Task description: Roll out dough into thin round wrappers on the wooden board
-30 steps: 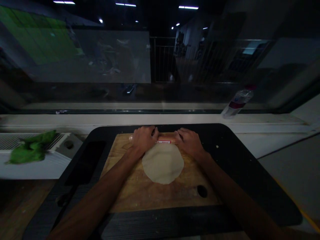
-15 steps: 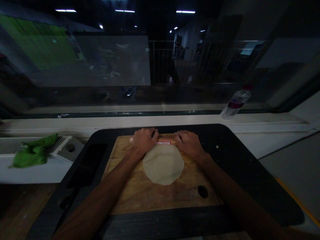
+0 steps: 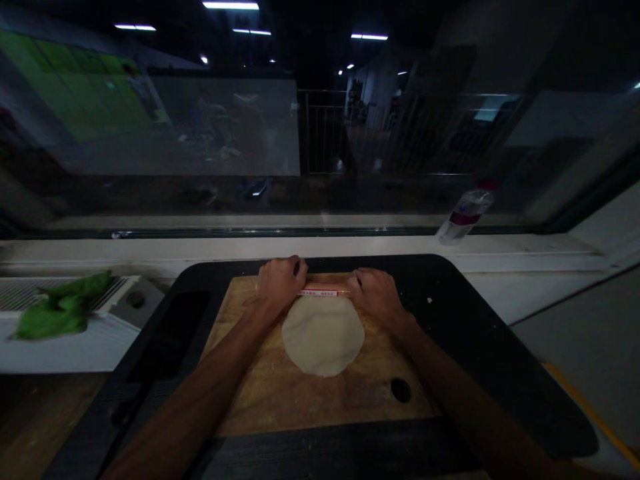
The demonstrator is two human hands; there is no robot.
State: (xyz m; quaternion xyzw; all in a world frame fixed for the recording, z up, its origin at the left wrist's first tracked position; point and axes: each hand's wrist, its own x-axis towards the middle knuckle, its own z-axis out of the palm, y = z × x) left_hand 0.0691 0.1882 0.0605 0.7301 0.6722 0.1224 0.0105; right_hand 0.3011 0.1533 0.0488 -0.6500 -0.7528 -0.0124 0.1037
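Note:
A round, flat sheet of dough (image 3: 323, 337) lies on a wooden cutting board (image 3: 280, 407). Across its far edge rests a wooden rolling pin (image 3: 320, 285) with a red and white label facing me. My left hand (image 3: 281, 280) is closed around the pin's left part, and my right hand (image 3: 375, 291) grips its right part. Both hands hide the ends of the pin in places. The dough's near edge is smooth and rounded, and its far edge meets the pin.
The board sits on a black table (image 3: 470, 333). A dark flat object (image 3: 170, 333) lies left of the board. A green cloth (image 3: 63, 307) hangs over a white radiator (image 3: 75, 357). On the windowsill (image 3: 320, 247) stands a water bottle (image 3: 464, 215). The board has a hole near its right corner.
The view has shifted slightly. Both hands keep hold of the rolling pin at the far edge of the dough, and the pin's label has turned to show more.

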